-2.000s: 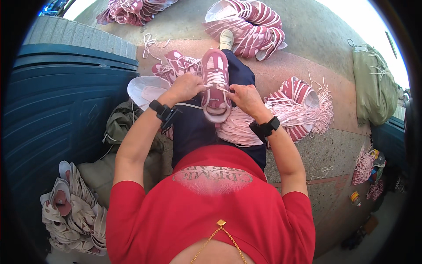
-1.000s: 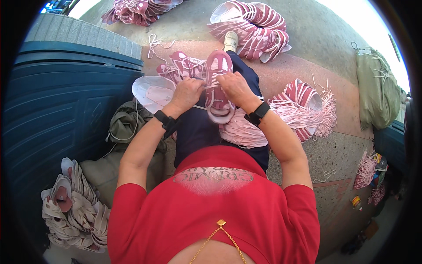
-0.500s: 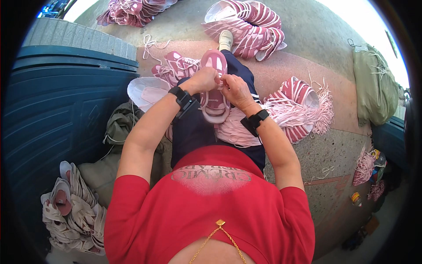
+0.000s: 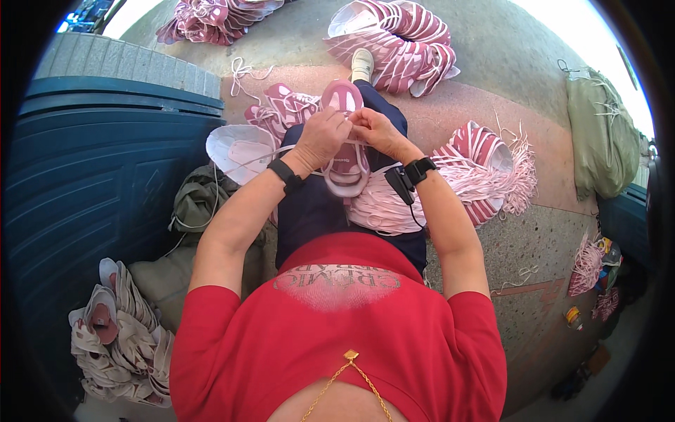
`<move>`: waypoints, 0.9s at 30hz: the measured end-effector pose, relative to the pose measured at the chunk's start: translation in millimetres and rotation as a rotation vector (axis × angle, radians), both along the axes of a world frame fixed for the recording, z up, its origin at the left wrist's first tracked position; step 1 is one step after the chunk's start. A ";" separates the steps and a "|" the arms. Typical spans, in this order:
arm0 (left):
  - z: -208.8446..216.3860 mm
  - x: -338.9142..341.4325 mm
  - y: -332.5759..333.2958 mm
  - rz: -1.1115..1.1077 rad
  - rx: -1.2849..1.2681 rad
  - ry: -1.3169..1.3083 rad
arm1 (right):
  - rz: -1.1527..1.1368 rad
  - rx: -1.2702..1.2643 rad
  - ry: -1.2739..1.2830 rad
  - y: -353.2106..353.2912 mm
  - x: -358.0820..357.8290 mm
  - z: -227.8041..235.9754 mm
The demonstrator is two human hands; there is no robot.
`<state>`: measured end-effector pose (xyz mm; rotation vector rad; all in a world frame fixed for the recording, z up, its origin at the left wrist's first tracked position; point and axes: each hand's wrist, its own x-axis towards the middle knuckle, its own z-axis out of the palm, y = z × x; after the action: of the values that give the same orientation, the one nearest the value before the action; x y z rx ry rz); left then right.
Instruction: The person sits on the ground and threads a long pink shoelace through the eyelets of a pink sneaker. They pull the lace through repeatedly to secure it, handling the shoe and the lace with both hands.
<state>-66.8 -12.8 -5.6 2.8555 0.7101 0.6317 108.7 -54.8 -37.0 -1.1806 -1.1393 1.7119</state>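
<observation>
Pink shoe (image 4: pixel 344 144) rests on the knee, long axis running away from the body, toe pointing away. Left hand (image 4: pixel 322 139) and right hand (image 4: pixel 373 130) both pinch the lace (image 4: pixel 242 160) over its upper. Risk: the trailing lace could snag on the shoes left of the pink shoe, pulling the threading loose.

A blue bin (image 4: pixel 91 183) stands beside stacked white uppers (image 4: pixel 119 337).
</observation>
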 end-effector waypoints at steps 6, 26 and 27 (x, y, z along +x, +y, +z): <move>9.5 -33.2 8.9 0.243 -0.544 0.407 | -0.054 -0.181 0.071 -3.6 1.9 13.0; 26.5 -146.7 9.2 0.477 -0.033 0.022 | 0.170 0.211 -0.862 -29.2 -0.8 34.6; 32.4 -141.1 9.3 0.566 -0.266 -0.113 | 0.177 0.269 -0.975 -32.5 6.4 34.3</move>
<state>-207.9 -3.5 26.8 2.3490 1.4752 0.6906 115.2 -87.3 -2.7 -1.8328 -2.0083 0.9979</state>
